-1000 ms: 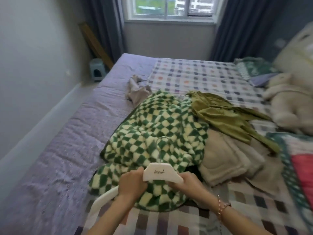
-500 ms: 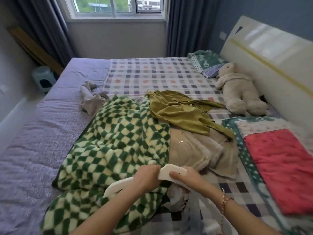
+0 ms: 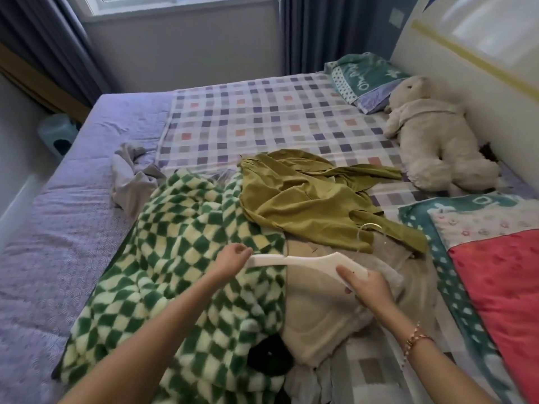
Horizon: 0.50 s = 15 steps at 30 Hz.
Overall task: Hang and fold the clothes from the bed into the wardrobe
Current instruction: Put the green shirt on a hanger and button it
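Note:
A white hanger (image 3: pixel 303 261) is held level over the clothes pile on the bed. My left hand (image 3: pixel 232 260) pinches its left arm end, and my right hand (image 3: pixel 363 285) grips its right part. The hanger's metal hook (image 3: pixel 369 226) points away from me over an olive-green garment (image 3: pixel 306 202). Below the hanger lie a green-and-cream checkered fleece garment (image 3: pixel 186 258) on the left and a beige fleece garment (image 3: pixel 329 310) in the middle. A grey-beige garment (image 3: pixel 132 177) lies crumpled at the far left. Something black (image 3: pixel 269 357) peeks out under the checkered fleece.
The bed carries a checked sheet (image 3: pixel 262 112) over a purple mattress cover (image 3: pixel 52 228). A plush toy (image 3: pixel 437 141) and a teal pillow (image 3: pixel 367 74) lie by the headboard on the right. A teal and red blanket (image 3: pixel 495 272) covers the right side. A small stool (image 3: pixel 57 134) stands left of the bed.
The view has swung right and down. Both hands have carried the hanger rightwards, off the checkered fleece and over the beige garment, and my left hand has slid out to the hanger's arm end.

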Motion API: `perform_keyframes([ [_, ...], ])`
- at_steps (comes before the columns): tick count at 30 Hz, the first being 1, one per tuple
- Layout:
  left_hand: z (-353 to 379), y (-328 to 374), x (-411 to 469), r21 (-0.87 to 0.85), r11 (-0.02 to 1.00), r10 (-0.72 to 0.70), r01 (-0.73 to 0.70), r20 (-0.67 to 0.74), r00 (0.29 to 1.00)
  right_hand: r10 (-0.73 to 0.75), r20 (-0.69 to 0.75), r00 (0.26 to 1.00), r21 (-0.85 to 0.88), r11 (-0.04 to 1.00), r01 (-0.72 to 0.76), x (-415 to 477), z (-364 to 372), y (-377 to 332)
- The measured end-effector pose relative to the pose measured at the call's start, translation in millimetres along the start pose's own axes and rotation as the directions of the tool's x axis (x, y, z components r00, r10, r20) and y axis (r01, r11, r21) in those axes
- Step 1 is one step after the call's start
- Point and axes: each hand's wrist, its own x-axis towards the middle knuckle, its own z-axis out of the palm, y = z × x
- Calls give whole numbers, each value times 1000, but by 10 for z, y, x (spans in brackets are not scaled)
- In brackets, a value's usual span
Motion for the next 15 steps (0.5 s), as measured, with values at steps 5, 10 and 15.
perform_keyframes([
  [5,69,339,840,-465,849,-250,252,67,966,-47,-71,996,17,999,49,530,-34,-87],
  [10,272,537,1504,-634,699,-375,330,67,924,-53,-84,995,12,998,54,836,-13,-79],
  [15,183,665,1502,-700,656,-263,283,139,955,-144,27,989,-132,980,146,740,-18,-297],
])
